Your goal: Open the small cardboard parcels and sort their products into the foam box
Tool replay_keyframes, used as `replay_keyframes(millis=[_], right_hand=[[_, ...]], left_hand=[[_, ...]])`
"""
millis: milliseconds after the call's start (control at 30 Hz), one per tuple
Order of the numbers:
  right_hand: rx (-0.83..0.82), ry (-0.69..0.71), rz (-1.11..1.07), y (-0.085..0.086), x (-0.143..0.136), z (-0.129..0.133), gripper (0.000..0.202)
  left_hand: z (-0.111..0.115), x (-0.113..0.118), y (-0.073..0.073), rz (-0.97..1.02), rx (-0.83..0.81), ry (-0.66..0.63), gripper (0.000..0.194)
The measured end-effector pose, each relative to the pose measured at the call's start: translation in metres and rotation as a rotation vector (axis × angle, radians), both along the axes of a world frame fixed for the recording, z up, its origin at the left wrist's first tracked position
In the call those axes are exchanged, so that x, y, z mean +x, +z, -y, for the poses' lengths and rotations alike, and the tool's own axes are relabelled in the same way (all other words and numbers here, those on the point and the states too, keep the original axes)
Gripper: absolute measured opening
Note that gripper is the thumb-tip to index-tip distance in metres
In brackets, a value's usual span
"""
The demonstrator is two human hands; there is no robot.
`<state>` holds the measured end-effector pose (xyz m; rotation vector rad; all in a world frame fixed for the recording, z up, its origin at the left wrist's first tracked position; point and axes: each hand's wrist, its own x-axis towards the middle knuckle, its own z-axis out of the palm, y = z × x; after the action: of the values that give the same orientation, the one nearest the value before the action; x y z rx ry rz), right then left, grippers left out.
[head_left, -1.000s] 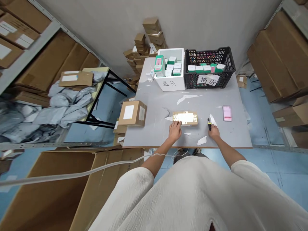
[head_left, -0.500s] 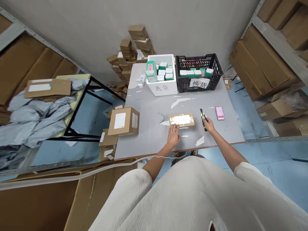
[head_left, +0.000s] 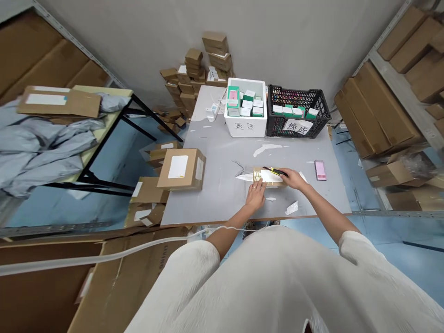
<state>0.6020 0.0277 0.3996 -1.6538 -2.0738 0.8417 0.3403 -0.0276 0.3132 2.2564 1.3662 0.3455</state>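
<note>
A small taped cardboard box [head_left: 256, 175] with a white label lies near the front of the grey table. My left hand [head_left: 255, 197] rests its outstretched fingers on the box's near left edge. Closed in my right hand [head_left: 293, 179] is a yellow and black utility knife [head_left: 273, 171], which lies across the top of the box and points left. The right hand partly covers the box's right end. Whether the blade touches the tape is too small to tell.
A larger cardboard box [head_left: 180, 171] stands at the table's left. Behind are a white foam box [head_left: 247, 129] and a black crate [head_left: 299, 113], both holding small green-and-white boxes. A pink item [head_left: 320, 171] and a paper scrap [head_left: 292, 207] lie to the right. A pale cable [head_left: 138, 252] crosses in front.
My right hand has brought the utility knife left, from beside the small box to over its top, and turned it sideways. My left hand remains at the box. The view has shifted slightly.
</note>
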Motion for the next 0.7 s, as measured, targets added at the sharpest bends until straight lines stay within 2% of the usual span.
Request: replay_keyframes(millis=[133, 300, 467, 700], right_hand=[[0.000, 0.143, 0.248, 0.003, -0.025, -0.015, 0.038], [0.005, 0.229, 0.428, 0.004, -0.054, -0.022, 0.033], [0.001, 0.254, 0.502, 0.008, -0.073, -0.025, 0.030], [0.002, 0.275, 0.551, 0.012, -0.078, -0.024, 0.031]], left_hand=[[-0.004, -0.009, 0.000, 0.038, 0.013, -0.025, 0.082], [-0.007, -0.018, -0.005, 0.084, 0.012, -0.047, 0.085], [-0.008, -0.025, -0.008, 0.107, 0.022, -0.055, 0.083], [-0.010, -0.028, -0.010, 0.092, 0.047, -0.084, 0.080]])
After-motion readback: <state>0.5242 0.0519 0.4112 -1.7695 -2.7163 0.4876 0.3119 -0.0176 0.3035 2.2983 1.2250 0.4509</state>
